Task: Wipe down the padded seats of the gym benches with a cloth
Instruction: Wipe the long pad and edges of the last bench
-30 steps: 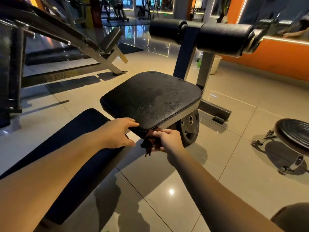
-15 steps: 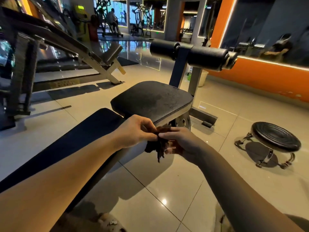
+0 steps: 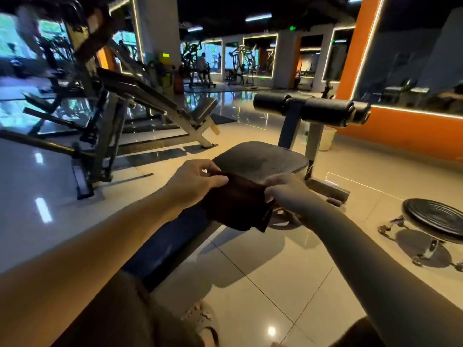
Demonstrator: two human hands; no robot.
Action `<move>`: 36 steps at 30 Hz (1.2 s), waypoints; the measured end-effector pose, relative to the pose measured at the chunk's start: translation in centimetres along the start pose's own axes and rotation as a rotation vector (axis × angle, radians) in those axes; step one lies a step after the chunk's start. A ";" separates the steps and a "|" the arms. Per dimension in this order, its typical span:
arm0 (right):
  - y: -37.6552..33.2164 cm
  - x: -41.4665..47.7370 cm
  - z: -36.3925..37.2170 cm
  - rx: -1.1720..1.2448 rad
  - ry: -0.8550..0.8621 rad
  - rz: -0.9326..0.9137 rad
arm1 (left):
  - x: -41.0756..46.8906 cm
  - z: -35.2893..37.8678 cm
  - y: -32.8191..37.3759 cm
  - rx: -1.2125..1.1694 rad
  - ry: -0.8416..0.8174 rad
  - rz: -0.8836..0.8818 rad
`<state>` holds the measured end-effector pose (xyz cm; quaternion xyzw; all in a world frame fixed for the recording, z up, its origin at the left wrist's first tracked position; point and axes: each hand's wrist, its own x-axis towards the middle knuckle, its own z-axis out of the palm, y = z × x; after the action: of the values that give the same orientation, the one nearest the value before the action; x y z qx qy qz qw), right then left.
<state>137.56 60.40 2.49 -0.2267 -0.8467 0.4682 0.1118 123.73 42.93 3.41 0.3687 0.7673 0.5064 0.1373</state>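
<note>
Before the seat [image 3: 260,159], both hands [image 3: 193,182] [image 3: 286,190] pinch cloth [image 3: 235,204]

Right of the right hand [image 3: 286,189] I am seeing a black round disc [image 3: 436,219] sitting on the glossy tiled floor [image 3: 263,284], well apart from the hand. Beyond that hand a white bucket [image 3: 325,139] is standing near the orange wall [image 3: 400,136]. Left of the left hand [image 3: 193,183] a grey steel rack [image 3: 107,136] is standing, with a pillar [image 3: 160,33] rising behind it. Below both hands, a sandalled foot [image 3: 203,319] is showing.
</note>
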 end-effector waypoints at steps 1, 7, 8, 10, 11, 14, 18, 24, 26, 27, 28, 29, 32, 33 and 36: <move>-0.3 -0.2 1.0 -0.077 0.052 -0.082 | -0.7 -0.6 0.4 0.008 0.035 -0.017; -6.1 -2.0 6.9 -0.082 -0.033 -0.392 | -4.1 -4.6 1.1 -0.035 0.205 -0.136; -7.1 -2.3 7.7 -0.094 -0.085 -0.419 | -4.7 -5.4 1.0 -0.057 0.226 -0.165; -8.4 -2.7 9.5 -0.120 -0.117 -0.487 | -6.0 -7.1 0.5 -0.106 0.275 -0.225; -8.8 -2.6 10.4 -0.128 -0.115 -0.516 | -6.7 -7.9 0.2 -0.145 0.291 -0.256; -10.1 -2.3 13.5 -0.181 -0.113 -0.585 | -9.1 -10.4 -1.4 -0.279 0.283 -0.323; -12.3 -1.4 18.2 -0.107 -0.278 -0.616 | -12.8 -15.0 -4.1 -0.351 0.242 -0.363; -16.4 2.6 26.9 0.027 -0.600 -0.451 | -16.3 -22.8 -11.9 -0.189 0.373 -0.427; -17.3 4.8 29.8 0.180 -0.712 -0.304 | -16.6 -25.6 -14.8 -0.131 0.487 -0.489; -17.6 6.0 31.4 0.261 -0.736 -0.220 | -16.6 -27.1 -16.3 -0.100 0.543 -0.513; -17.7 7.4 33.1 0.322 -0.740 -0.140 | -16.4 -28.4 -17.6 -0.071 0.575 -0.522; -17.9 8.8 35.0 0.363 -0.729 -0.069 | -16.1 -29.7 -18.9 -0.052 0.592 -0.513; -19.0 13.4 41.3 0.466 -0.711 0.116 | -15.1 -33.1 -23.1 0.034 0.618 -0.447; -19.4 14.9 43.4 0.480 -0.719 0.158 | -14.9 -34.2 -24.6 0.057 0.632 -0.440; -20.8 18.3 48.6 0.469 -0.791 0.255 | -14.9 -36.9 -28.6 0.094 0.718 -0.495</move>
<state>96.24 23.77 -6.44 -0.1020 -0.6611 0.7072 -0.2292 100.22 1.34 -7.59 -0.0196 0.8538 0.5188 -0.0379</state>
